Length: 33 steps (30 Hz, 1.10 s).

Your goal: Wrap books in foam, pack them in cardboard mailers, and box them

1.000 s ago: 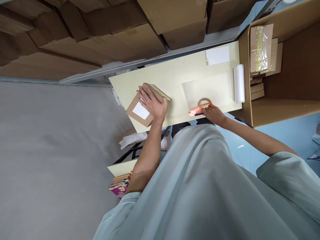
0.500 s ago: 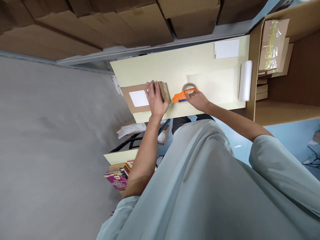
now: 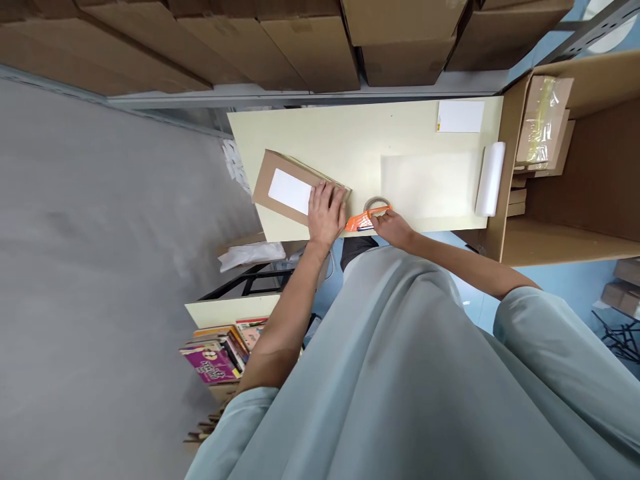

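A brown cardboard box [image 3: 263,180] with a blank white label [image 3: 290,191] lies aslant on the cream tabletop. My left hand [image 3: 326,215] is laid over the box's right end, fingers across the top and thumb at the end. Just right of it, my right hand [image 3: 393,229] is closed around the handle of an orange tape dispenser [image 3: 360,222]. A roll of tape [image 3: 376,203] sits in the dispenser. The dispenser's tip is close to the box's lower right corner; whether tape joins them I cannot tell.
A white sheet [image 3: 430,187] runs from a white roll [image 3: 491,179] on the cream table [image 3: 360,127]. A white card [image 3: 461,116] lies behind. At right stands a large open carton [image 3: 580,227] holding smaller boxes. Shelved cartons [image 3: 305,50] line the back; books [image 3: 213,360] are lower left.
The box has turned, its left end swinging away from me, with its top now facing up more fully. My left hand has shifted onto its right end. The dispenser stays in my right hand.
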Each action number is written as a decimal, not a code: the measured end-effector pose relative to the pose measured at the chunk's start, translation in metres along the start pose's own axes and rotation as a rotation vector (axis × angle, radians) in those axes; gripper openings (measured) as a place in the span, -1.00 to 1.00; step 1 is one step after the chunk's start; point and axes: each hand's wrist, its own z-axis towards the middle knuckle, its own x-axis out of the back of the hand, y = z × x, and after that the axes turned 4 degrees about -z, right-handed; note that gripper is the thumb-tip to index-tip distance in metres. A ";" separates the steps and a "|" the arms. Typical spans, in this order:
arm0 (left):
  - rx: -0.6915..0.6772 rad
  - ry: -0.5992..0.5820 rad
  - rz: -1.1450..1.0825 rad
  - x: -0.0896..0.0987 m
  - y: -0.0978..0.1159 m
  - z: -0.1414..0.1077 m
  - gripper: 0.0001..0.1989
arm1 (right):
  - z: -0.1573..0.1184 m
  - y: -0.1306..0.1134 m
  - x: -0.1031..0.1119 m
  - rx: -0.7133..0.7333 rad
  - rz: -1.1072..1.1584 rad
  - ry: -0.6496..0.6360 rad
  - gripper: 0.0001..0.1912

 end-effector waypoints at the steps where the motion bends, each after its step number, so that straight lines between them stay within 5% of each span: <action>1: -0.002 0.007 0.000 -0.003 -0.003 0.000 -0.50 | -0.002 0.000 -0.002 0.003 0.005 0.001 -0.50; 6: -0.019 0.007 -0.044 -0.010 -0.011 -0.001 -0.49 | -0.015 0.011 -0.004 0.017 0.051 0.015 -0.48; 13: -0.036 0.033 -0.027 -0.010 -0.008 -0.001 -0.49 | -0.055 0.078 0.015 -0.093 -0.087 -0.059 -0.55; 16: -0.055 0.016 0.014 -0.009 -0.004 0.000 -0.39 | -0.059 0.087 0.027 -0.143 -0.099 -0.074 -0.54; 19: -0.065 -0.008 0.053 -0.006 0.000 0.001 -0.28 | -0.048 0.081 0.041 -0.194 -0.068 -0.082 -0.52; 26: -0.067 -0.004 0.066 -0.007 0.004 0.003 -0.47 | -0.014 0.051 0.082 -0.328 0.059 -0.045 -0.41; 33: -0.062 0.029 0.025 -0.013 0.001 0.008 -0.51 | 0.015 0.016 0.105 -0.416 0.107 0.019 -0.54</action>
